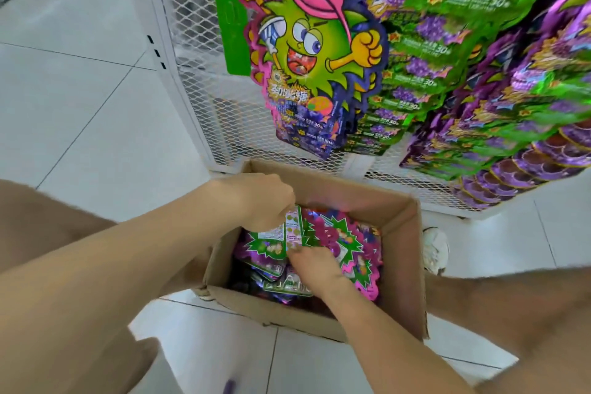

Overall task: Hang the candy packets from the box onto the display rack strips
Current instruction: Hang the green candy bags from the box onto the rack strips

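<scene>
**Both hands in the box, one packet raised**

Left hand (262, 198): fingers curled tight over the top edge of an upright green-and-white foil candy packet (287, 230), which stands partly above the rest. The brown cardboard box (399, 233) sits on the white tiled floor (80, 89), at the foot of the white wire-mesh display rack (198, 51). Loose purple-and-green packets (345, 246) fill the box.

Right hand (315, 262): fingers bent down at the raised packet's lower edge. Pinching or merely steadying, cannot tell.

Green plastic hanging strip (224, 9) above, its lower end bare.

Risks:
- Jagged edges of neighbouring packets may snag, ride up with the raised one, then drop to the floor.
- A grip over the top edge likely covers any hang hole, inviting fumbling or a tear at the strip.
</scene>
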The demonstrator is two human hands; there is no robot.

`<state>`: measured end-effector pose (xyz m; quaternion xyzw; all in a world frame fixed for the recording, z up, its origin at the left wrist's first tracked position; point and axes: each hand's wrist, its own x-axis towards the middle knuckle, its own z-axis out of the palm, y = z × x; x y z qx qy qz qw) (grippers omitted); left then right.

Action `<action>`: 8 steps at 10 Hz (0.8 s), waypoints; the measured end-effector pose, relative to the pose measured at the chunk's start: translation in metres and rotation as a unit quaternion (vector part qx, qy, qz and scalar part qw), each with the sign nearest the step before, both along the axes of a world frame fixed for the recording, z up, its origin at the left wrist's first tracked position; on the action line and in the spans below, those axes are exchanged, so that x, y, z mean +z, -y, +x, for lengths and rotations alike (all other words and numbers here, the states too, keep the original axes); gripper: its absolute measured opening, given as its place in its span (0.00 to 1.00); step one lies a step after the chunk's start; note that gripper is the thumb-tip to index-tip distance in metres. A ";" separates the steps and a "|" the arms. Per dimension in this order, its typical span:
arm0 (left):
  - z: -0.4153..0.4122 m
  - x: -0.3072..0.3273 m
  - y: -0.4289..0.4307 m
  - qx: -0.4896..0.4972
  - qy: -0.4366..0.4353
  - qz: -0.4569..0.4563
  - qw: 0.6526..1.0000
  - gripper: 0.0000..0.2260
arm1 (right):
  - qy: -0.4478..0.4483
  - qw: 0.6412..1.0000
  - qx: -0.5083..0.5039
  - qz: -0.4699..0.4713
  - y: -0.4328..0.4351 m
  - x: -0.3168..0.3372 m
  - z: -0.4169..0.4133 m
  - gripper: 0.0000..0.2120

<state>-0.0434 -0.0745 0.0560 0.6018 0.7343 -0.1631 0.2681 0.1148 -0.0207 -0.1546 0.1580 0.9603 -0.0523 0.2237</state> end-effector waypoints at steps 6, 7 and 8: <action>-0.024 0.082 -0.010 0.116 0.235 0.292 0.920 0.09 | -0.351 0.829 -0.248 -0.359 -0.073 0.270 0.017 0.12; -0.013 0.110 -0.004 0.130 0.284 0.353 0.882 0.08 | -0.383 0.832 -0.225 -0.333 -0.079 0.302 0.023 0.06; -0.002 0.142 -0.007 0.118 0.280 0.433 0.849 0.07 | -0.423 0.852 -0.216 -0.218 -0.083 0.339 0.027 0.15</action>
